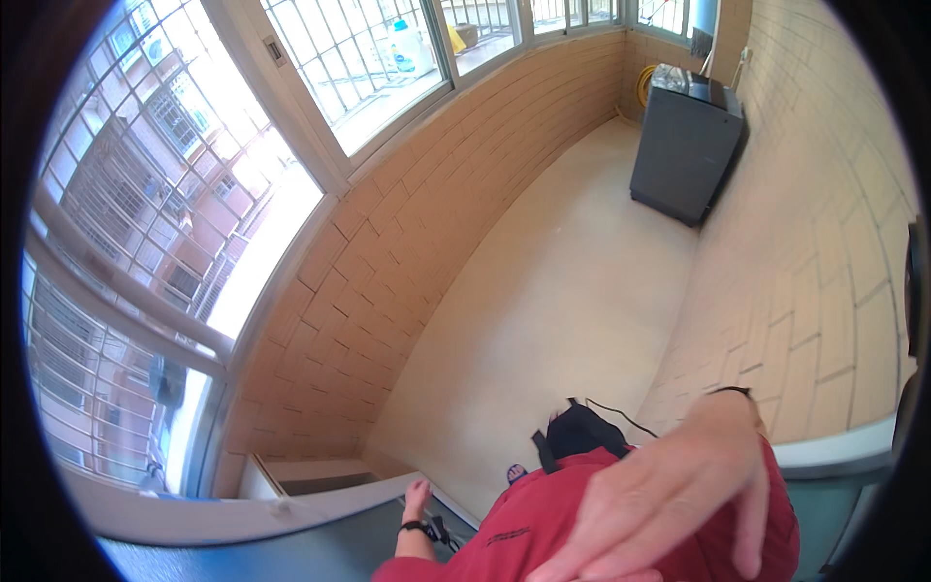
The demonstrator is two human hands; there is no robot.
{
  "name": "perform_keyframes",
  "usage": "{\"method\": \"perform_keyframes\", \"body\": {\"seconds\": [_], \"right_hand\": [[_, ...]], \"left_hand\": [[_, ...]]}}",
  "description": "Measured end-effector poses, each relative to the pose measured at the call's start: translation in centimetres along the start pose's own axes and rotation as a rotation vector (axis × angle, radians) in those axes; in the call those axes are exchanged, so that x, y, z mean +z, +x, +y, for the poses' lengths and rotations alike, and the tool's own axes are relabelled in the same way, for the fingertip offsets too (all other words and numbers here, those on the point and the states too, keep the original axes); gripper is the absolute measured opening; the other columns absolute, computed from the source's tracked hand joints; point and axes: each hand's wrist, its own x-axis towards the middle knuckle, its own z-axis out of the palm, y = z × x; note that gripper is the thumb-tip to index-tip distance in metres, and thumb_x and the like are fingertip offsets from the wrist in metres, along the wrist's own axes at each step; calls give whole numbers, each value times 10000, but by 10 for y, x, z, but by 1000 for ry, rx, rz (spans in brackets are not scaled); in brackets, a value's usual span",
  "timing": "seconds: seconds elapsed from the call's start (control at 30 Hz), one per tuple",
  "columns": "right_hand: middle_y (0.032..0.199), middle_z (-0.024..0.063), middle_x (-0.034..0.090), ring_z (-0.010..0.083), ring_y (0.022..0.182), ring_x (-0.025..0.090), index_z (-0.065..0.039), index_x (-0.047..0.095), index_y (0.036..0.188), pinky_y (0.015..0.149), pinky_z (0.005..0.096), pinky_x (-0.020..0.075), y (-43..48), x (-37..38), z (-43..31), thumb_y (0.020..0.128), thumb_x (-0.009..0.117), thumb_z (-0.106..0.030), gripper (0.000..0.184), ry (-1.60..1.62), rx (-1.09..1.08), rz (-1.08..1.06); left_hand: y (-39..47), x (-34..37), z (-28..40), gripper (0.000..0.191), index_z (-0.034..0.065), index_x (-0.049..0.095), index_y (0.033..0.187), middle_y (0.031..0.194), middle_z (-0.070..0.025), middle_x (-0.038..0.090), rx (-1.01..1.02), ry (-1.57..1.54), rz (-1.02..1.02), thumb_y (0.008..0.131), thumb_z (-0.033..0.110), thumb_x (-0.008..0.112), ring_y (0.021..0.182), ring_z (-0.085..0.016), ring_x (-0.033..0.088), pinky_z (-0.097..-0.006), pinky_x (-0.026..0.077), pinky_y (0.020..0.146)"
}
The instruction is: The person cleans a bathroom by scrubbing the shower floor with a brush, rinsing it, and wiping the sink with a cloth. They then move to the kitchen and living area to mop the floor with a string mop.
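Note:
My right hand (673,495) is close to the camera in front of my red shirt (509,542). Its fingers stretch downward, the thumb stands apart, and nothing shows in it. Some fingertips run out at the lower picture edge. My left hand (417,493) is by the pale edge of a glass door panel (334,542), its fingers looking curled. Whether it grips that edge I cannot tell. A black band (413,526) circles my left wrist, with a small dark object (440,529) beside it. Below my shirt hangs a black cloth item with straps (582,431).
A dark grey top-loading washing machine (684,149) stands at the far end, a yellow hose (643,86) behind it. Barred sliding windows (349,80) line the left tiled wall (378,269). A detergent bottle (409,52) sits outside. One blue sandal (516,473) shows on the pale floor (553,291).

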Motion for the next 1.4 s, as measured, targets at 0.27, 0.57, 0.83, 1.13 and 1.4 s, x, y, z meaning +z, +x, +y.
{"method": "perform_keyframes", "body": {"seconds": [0.27,0.57,0.83,1.13,1.4], "right_hand": [[1081,110,716,213,944,661,-132,725,1133,832,368,499,-48,-182,-26,909,671,-446,390,-305,-76,178],[954,-34,576,164,905,605,-179,621,997,771,431,532,-67,-362,35,947,577,-334,168,-1037,-294,735],[1295,-71,451,86,1081,510,-191,565,1246,909,292,472,-101,-583,56,942,609,-241,311,-1446,-518,492],[1110,100,610,261,931,646,-121,633,1157,819,397,550,-196,-846,2,855,732,-271,351,-1772,783,545],[943,111,589,226,785,620,-50,596,1206,717,328,515,-353,-975,-17,872,598,44,347,-1554,1112,1398]], "left_hand": [[118,89,234,423,114,592,1279,1108,-38,656,38,166,-103,934,357,614,929,-178,657,-348,508,674],[198,214,429,449,146,569,1327,1223,-39,638,-73,462,-438,937,368,571,1064,-214,637,-444,486,857],[358,284,628,460,115,606,1280,1120,-47,682,-33,747,-418,892,361,614,937,-214,676,-381,526,731],[520,471,943,343,8,715,874,802,-114,716,497,991,-455,775,337,720,797,-221,682,-376,528,757],[554,702,1156,324,21,713,878,841,-112,725,684,976,-549,781,328,747,813,-187,683,-340,530,749]]}}
